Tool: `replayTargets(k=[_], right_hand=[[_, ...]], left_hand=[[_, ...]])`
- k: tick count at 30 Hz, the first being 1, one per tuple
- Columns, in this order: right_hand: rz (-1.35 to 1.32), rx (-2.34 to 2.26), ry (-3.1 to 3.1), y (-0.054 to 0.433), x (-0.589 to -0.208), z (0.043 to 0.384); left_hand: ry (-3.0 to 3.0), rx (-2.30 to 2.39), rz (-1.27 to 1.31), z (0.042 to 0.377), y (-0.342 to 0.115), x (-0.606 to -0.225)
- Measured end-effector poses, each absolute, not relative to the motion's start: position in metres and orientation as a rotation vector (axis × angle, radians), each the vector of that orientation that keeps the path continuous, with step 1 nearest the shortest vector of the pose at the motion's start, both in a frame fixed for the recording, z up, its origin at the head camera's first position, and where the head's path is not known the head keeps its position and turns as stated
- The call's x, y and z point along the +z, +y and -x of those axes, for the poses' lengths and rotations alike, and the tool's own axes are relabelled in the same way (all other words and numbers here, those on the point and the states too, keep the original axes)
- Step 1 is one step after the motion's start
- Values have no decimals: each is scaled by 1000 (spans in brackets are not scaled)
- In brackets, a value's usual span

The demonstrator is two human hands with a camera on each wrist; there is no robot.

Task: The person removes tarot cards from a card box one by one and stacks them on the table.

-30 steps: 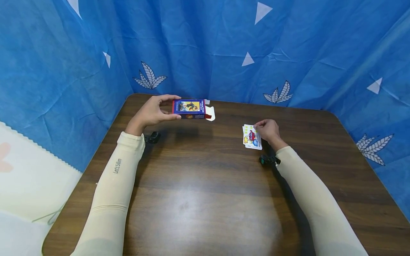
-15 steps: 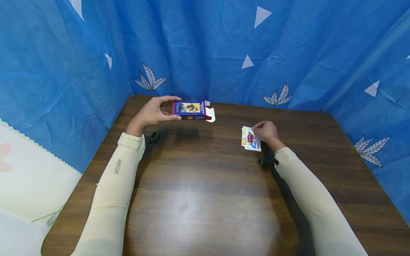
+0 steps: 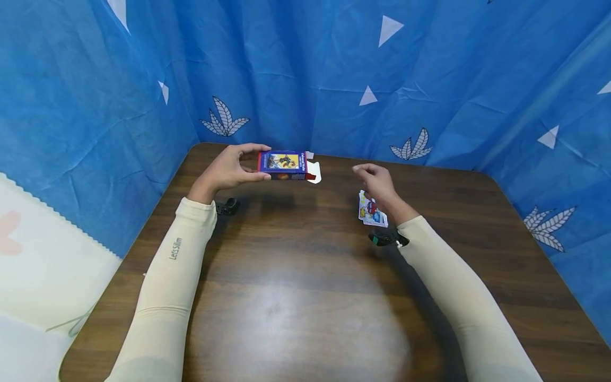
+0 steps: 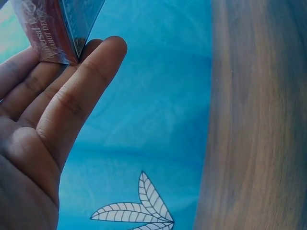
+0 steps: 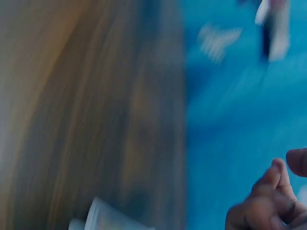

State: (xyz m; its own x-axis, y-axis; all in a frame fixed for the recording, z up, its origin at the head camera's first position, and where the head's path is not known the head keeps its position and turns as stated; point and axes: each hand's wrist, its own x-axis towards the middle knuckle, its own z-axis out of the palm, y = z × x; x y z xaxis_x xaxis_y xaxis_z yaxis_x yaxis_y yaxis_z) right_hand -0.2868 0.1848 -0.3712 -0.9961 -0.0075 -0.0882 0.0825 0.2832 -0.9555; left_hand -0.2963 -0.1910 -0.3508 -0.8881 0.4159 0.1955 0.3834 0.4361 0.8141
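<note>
My left hand [image 3: 226,167] grips a blue and red tarot card box [image 3: 285,161] by its left end, thumb and fingers on opposite edges, above the far left of the table. White flaps hang open at the box's right end. Lettering reading "tarot deck" shows on the box [image 4: 50,31] in the left wrist view. To the right, my right hand [image 3: 377,183] is in the air with its fingers bent and nothing between them. Beneath it lies a small stack of picture cards [image 3: 372,212], partly hidden by the hand; white card edges [image 5: 108,220] show blurred in the right wrist view.
Everything is over a dark brown wooden table [image 3: 296,297]. A blue curtain [image 3: 296,69] with white triangles and leaf prints hangs right behind its far edge. At the left, a pale cloth [image 3: 43,265] hangs beside the table.
My right hand has let go of the card stack, lifted and moved left toward the box. The cards stay on the table. My left hand holds the box almost still.
</note>
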Motion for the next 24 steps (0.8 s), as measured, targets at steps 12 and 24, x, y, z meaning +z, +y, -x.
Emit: replayTargets(k=[12,24], right_hand=[[67,-1940,2121,109,-340,281],[25,-1712,2183,88,-339,285]], left_hand=[[2635,1487,-761,295,-191,-350],[2639,1470,-777,298,-191,-352]])
